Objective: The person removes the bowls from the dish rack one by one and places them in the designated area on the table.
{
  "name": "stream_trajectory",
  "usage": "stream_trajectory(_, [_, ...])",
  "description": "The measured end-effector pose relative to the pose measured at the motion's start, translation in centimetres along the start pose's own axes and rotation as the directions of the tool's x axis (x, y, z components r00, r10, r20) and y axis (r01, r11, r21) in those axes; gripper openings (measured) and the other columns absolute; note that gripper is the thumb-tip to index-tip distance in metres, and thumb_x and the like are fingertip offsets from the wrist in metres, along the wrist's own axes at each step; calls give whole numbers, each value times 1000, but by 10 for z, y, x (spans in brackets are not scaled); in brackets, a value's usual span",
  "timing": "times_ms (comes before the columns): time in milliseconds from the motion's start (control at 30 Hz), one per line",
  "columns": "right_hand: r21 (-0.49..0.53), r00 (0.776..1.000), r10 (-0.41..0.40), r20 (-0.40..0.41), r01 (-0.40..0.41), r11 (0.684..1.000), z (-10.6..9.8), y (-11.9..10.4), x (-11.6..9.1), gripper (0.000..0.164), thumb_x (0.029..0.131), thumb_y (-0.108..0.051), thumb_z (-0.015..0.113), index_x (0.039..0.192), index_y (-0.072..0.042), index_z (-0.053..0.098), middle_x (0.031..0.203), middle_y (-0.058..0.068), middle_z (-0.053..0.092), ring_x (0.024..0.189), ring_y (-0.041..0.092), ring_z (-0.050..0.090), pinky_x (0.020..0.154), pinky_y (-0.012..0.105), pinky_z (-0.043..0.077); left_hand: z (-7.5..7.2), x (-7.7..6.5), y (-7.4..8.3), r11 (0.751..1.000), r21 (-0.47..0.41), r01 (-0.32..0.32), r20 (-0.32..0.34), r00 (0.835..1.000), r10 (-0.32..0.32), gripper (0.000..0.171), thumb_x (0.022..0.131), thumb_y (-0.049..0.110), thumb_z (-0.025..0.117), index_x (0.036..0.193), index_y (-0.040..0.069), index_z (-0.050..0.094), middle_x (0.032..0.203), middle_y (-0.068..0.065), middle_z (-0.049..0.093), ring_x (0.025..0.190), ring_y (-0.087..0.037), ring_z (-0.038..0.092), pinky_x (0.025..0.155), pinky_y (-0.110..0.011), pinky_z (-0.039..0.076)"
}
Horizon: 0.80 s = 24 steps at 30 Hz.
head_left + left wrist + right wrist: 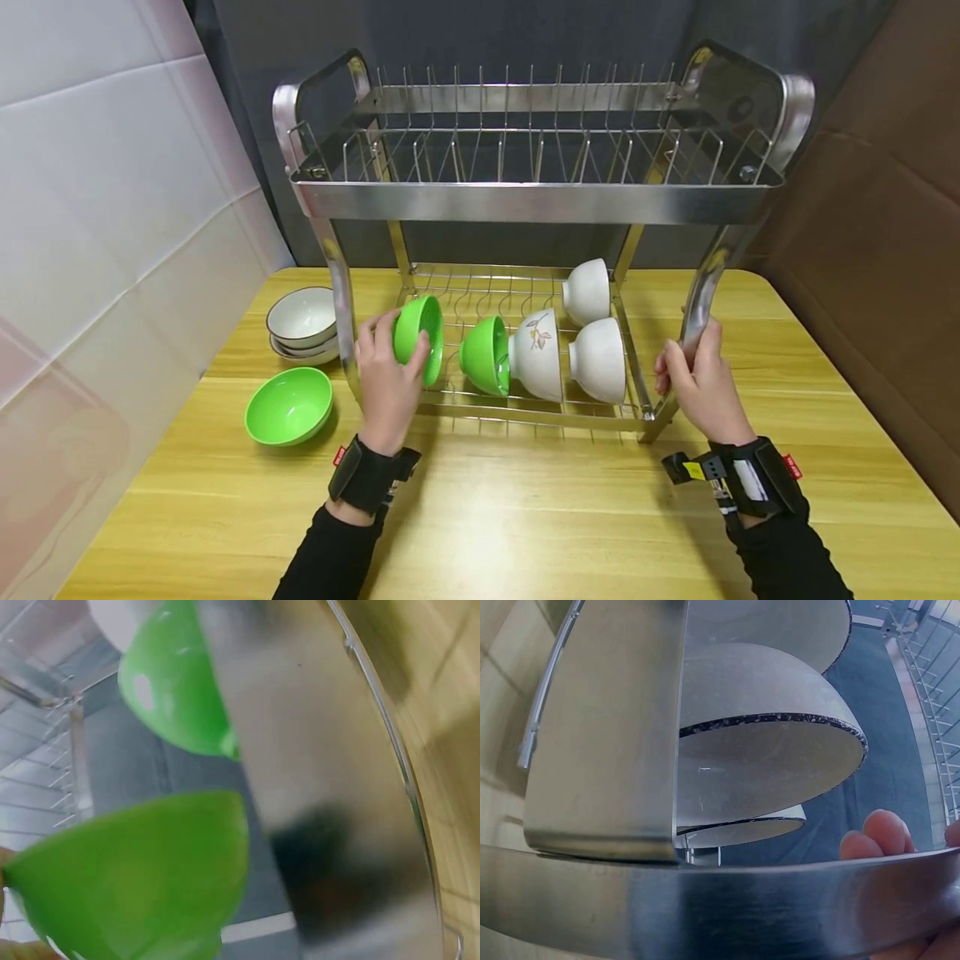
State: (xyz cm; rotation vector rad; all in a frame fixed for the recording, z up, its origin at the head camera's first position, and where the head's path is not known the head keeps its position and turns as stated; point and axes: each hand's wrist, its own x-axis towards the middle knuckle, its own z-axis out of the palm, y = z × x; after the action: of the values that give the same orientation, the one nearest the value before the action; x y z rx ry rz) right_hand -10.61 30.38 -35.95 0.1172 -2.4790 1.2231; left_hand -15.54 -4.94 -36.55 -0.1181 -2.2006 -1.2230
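My left hand (388,375) pinches a green bowl (408,329), tipped on its side, at the left end of the dish rack's lower tier. That bowl (135,877) fills the lower part of the left wrist view. To its right, a second green bowl (480,357) stands on edge, close against a white bowl with a flower print (536,358). Two more white bowls (600,362) stand on edge at the tier's right end. My right hand (701,383) grips the rack's right front leg (699,304); its fingertips (885,831) show behind the metal in the right wrist view.
Left of the rack, a green bowl (288,408) sits upright on the wooden table (480,517), near a stack of white bowls (302,317). The rack's upper tier (525,202), with upright wire dividers, overhangs the lower one. A white panel (127,183) borders the left side.
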Motion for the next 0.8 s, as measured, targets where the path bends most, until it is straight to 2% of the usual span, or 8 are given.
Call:
stream_trajectory(100, [-4,1000,2,1,-2,1000,0,0,0,51,111,-6,43,155,4,20,80,-3,57,59,4,57,57,20,53,-13,-6,-2,998,-58,-13,-35,999,11,45,97,19,64,129,-13,61,126,-36,57,111,-52,57,94,-65,52])
stream_trajectory(167, [-6,1000,5,3,-5,1000,-1,0,0,51,111,-5,43,156,3,19,80,-3,57,59,4,57,57,20,53,-23,-11,-5,995,-103,-15,-47,999,11,45,98,20,59,127,-15,61,121,-36,58,105,-46,59,93,-50,55])
stream_trajectory(267, [-9,1000,9,5,-9,1000,-1,0,1,51,111,-7,43,155,3,19,80,-4,57,59,4,57,58,19,53,-39,-16,-8,988,-153,21,-56,998,-29,43,99,19,54,125,-14,62,114,-33,61,94,-29,59,81,-25,51])
stream_trajectory(333, [-9,1000,10,5,-10,1000,-1,0,1,50,111,-7,42,154,3,19,80,-4,57,59,4,57,58,19,53,-51,-18,-8,979,-189,70,-56,995,-82,41,100,17,54,126,-13,63,114,-32,61,95,-16,57,76,-15,47])
stream_trajectory(467, [-9,1000,11,6,-11,1000,-1,0,1,49,111,-7,42,154,4,20,80,-4,57,59,4,57,58,19,53,-77,-18,-8,952,-254,169,-80,977,-195,39,103,15,51,128,-13,64,119,-31,64,90,4,58,73,-9,49])
stream_trajectory(600, [-4,1000,5,5,-5,1000,-1,1,0,51,111,-7,43,155,4,20,80,-5,57,59,4,57,58,19,53,-101,-13,-17,914,-312,258,-134,941,-312,36,107,16,47,126,-8,66,112,-7,70,85,8,61,72,-9,51])
stream_trajectory(700, [-3,1000,0,3,0,1000,-1,1,1,51,111,-6,43,155,4,20,80,-6,57,59,3,57,58,18,53,-116,-8,-29,888,-342,307,-202,899,-389,32,107,17,45,121,2,69,103,14,64,89,2,60,78,-11,49])
stream_trajectory(800, [-6,1000,1,3,-1,1000,-1,2,1,51,111,-6,43,155,4,20,80,-6,57,59,4,57,58,19,53,-128,-6,-43,867,-358,345,-259,856,-448,29,107,18,44,118,7,68,99,19,61,92,0,57,81,-12,44])
